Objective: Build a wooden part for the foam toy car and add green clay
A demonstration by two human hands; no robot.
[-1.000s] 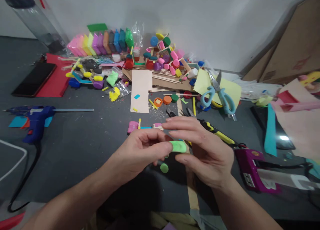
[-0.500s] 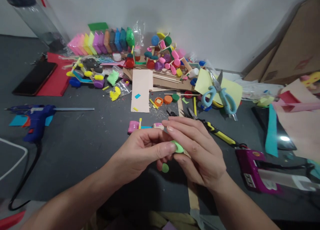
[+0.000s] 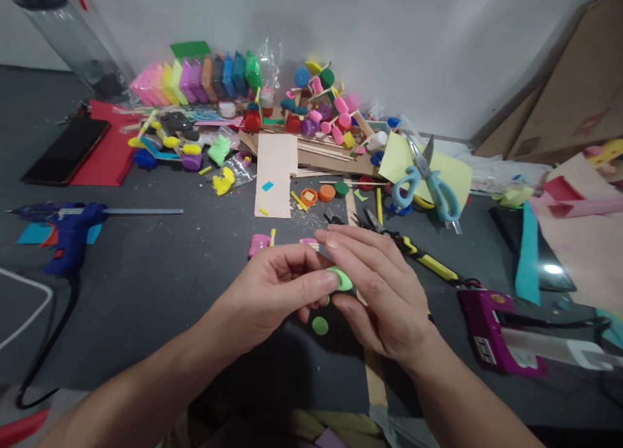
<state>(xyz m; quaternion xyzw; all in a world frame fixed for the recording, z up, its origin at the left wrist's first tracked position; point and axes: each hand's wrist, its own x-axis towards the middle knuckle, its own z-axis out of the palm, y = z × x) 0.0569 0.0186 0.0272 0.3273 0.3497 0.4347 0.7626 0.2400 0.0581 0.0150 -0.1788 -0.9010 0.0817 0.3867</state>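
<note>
A small lump of light green clay [image 3: 342,278] is pinched between the thumb and fingers of my left hand [image 3: 287,289]. My right hand [image 3: 384,292] curves round from the other side, its fingers stretched out and close to the clay, its thumb below. On the dark table just under the hands lies a flat green disc [image 3: 320,325]. Behind my left hand, a small piece with a pink roll [image 3: 259,244] and a yellow stick [image 3: 273,236] is partly hidden by the fingers.
A blue glue gun [image 3: 71,230] lies at the left, near a phone [image 3: 68,150]. Scissors [image 3: 428,178], a yellow-black cutter [image 3: 431,263] and a purple device [image 3: 499,331] are at the right. Clay packets [image 3: 195,81] and coloured models [image 3: 321,104] line the wall.
The green clay and my left fingers have shifted slightly up and left. More of the green disc shows below. My right hand has moved a little left.
</note>
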